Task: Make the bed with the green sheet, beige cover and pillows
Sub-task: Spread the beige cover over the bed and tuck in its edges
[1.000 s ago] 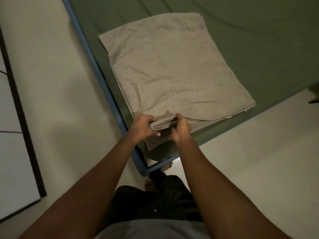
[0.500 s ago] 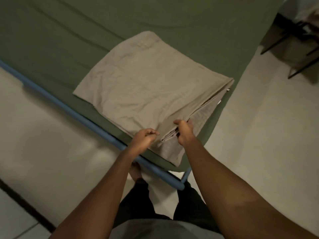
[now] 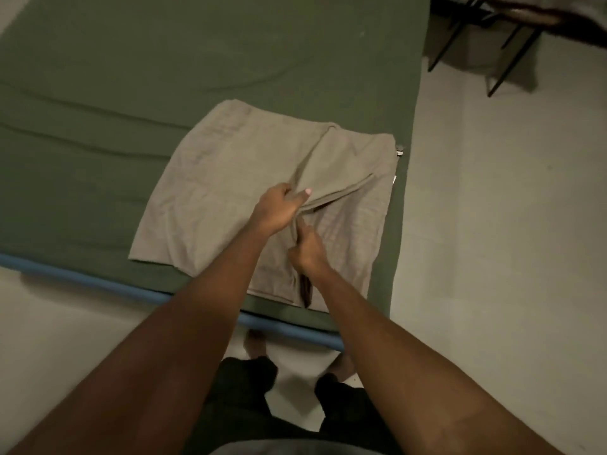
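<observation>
**Beige cover**: folded to a flat, nearly square pad. It lies on the green sheet at the near right corner of the bed, with one edge close along the blue rail and another close along the bed's right end (a small label shows at the pad's far right corner)

**Left hand**: over the middle of the pad, fingers pinched together on a lifted upper layer. From the pinch one raised ridge of cloth runs away to the pad's far edge, and a second fold runs off to the right

**Right hand**: just nearer the body, on the same gathered cloth, fingers curled round a layer edge that hangs back toward the rail. Of the two hands, the left reaches farther out

**Bearing:** the cover lies straight ahead of and under both hands. The pad has no clear long axis. The bed's long axis appears to run leftward out of view, so the open stretch of sheet lies left of and beyond the pad

**Judgement:** the step in hand looks like parting the layers to open the cover. The spread would need to go left and away across the sheet, not right, where the floor begins

**Not seen:** no pillows in view
</observation>
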